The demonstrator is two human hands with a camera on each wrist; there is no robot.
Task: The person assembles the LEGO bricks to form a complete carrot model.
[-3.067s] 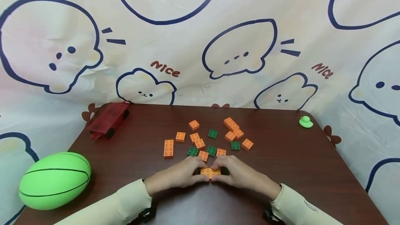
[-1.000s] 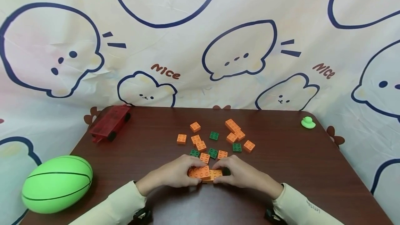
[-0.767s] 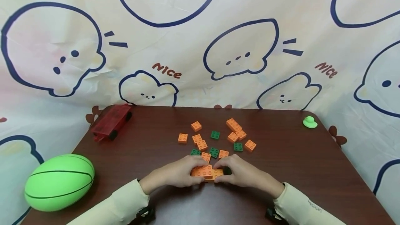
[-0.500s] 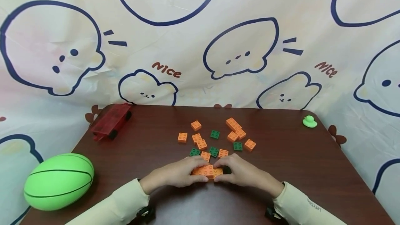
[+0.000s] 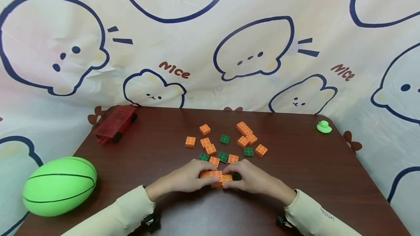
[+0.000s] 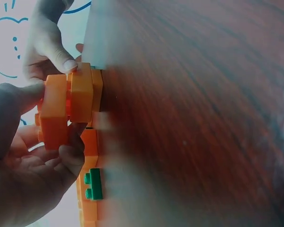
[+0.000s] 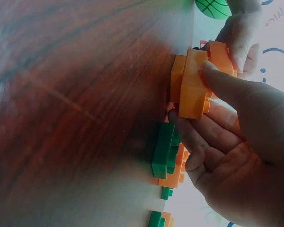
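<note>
In the head view my left hand (image 5: 187, 177) pinches a long orange building brick (image 5: 213, 173) between thumb and fingers. This brick overlaps the left part of a lower orange brick (image 5: 227, 179), whose right end my right hand (image 5: 254, 178) grips. From the left wrist, the upper brick (image 6: 55, 111) sits offset over the middle brick (image 6: 82, 94), with some studs showing in a narrow gap between them. Another orange brick (image 7: 177, 78) lies under the middle one in the right wrist view. A green brick (image 7: 161, 150) stands close by my right fingers, mostly hidden in the head view.
Several loose bricks lie beyond the hands, among them an orange one (image 5: 190, 141) and a green one (image 5: 248, 151). A green ball (image 5: 59, 186) rests at the left, a red toy car (image 5: 115, 124) at the back left, a green toy duck (image 5: 323, 126) at the back right.
My left hand has taken the long orange brick from the left of the pile and brought it over the held bricks, then slid it rightward. My right hand keeps its grip.
</note>
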